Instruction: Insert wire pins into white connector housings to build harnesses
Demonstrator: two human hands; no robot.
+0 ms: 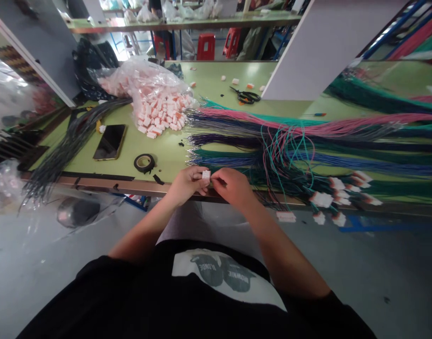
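Note:
A small white connector [206, 174] is pinched in the fingers of my left hand [188, 184], at the table's front edge. Close beside it on the right is my right hand [233, 186], its thumb and forefinger pressed together near the connector; what they hold is too small to make out. Beyond my hands, bundles of blue, green, black and pink wires [230, 117] lie with their metal ends toward the left. A pile of white and orange connectors [161, 113] spills from a clear plastic bag [141, 75] at the back left.
A phone [110, 141] and a roll of black tape [144, 163] lie left of my hands. Black scissors [247, 96] are at the back. Grey wires [71, 136] hang over the left front edge. Wired connectors [322, 199] sit at the right front edge. A white partition [304, 52] stands behind.

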